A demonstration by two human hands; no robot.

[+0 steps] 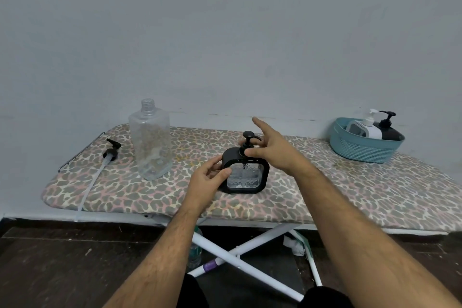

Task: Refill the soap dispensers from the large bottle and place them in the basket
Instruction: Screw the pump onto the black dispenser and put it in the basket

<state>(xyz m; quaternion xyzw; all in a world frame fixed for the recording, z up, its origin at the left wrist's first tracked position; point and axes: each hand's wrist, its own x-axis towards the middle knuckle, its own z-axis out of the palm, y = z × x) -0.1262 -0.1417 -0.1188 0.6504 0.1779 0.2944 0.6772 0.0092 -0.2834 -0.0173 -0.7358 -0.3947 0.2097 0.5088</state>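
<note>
Two dispensers, one white (367, 127) and one black (386, 130), already stand in the teal basket (362, 150) at three o'clock on the leopard-print ironing board (350, 190); the large clear bottle (151, 142) stands uncapped and nearly drained at nine o'clock, its pump (111, 151) lying beside it; so this looks like the last one. The black square dispenser (246, 172) sits dead centre; left hand (208, 182) grips its left edge, right hand (271, 150) pinches the pump collar, forefinger splayed toward twelve; seemingly screwing it on, basket next.
</note>
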